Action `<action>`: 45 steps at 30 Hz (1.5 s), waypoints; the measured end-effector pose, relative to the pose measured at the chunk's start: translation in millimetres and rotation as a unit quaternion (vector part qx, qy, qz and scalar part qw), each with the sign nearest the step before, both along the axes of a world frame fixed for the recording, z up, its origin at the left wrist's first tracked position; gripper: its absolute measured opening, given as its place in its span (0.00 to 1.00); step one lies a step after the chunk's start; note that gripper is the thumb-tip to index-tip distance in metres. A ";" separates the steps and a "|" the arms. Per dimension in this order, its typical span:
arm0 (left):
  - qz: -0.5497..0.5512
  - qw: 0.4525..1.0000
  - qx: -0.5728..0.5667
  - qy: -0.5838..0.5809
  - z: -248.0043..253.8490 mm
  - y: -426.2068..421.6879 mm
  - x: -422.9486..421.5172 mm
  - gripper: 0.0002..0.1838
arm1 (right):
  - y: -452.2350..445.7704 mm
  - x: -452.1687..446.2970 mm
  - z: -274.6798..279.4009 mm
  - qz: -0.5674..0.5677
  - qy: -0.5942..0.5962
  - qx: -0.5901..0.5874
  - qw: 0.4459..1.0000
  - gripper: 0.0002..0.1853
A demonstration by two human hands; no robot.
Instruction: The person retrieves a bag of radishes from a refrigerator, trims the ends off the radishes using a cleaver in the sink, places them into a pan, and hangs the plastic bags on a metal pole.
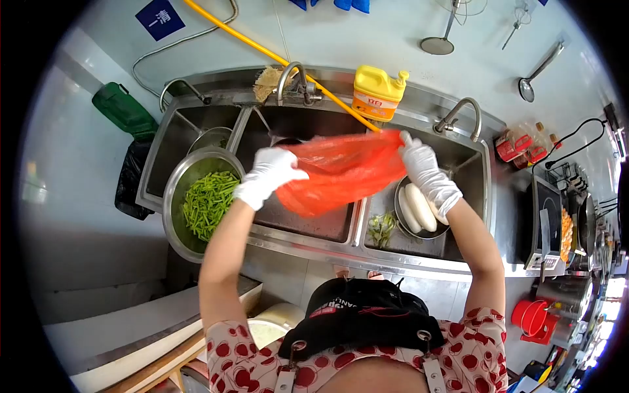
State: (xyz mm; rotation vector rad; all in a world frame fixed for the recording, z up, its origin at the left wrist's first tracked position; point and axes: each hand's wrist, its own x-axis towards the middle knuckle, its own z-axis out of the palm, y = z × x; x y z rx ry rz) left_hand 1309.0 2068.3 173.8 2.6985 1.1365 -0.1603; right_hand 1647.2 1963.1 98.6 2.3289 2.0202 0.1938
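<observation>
A red plastic bag point(344, 171) is stretched between my two white-gloved hands above the middle basin of the sink. My left hand point(270, 173) grips its left end, thumb pointing right. At the bag's upper right corner, my right hand point(422, 164) holds the other end, fingers closed. Below my right hand, a round metal bowl point(438, 230) in the right basin holds several long white radishes point(419, 204). Left of my left hand, a large steel bowl point(171, 226) is filled with cut green beans point(208, 204).
Green peelings point(381, 229) lie in the right basin. A yellow detergent jug point(378, 93) stands on the back ledge beside a yellow hose point(327, 93). Curved faucets point(469, 105) reach over the basins. Sauce bottles point(521, 145) stand at the right.
</observation>
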 end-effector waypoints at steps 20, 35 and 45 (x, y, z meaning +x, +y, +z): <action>0.122 0.929 0.339 0.083 44.6 -18.7 -31.8 0.36 | 44.3 -10.2 124.4 -0.004 0.084 0.243 0.966 0.10; 0.213 0.913 0.212 0.277 -3.7 -186.8 -19.3 0.24 | -25.6 7.9 55.9 0.185 0.027 -0.052 0.981 0.23; 0.444 0.894 0.056 0.020 69.0 -421.5 -53.5 0.31 | -152.7 -134.1 153.3 0.465 0.417 -0.090 0.776 0.16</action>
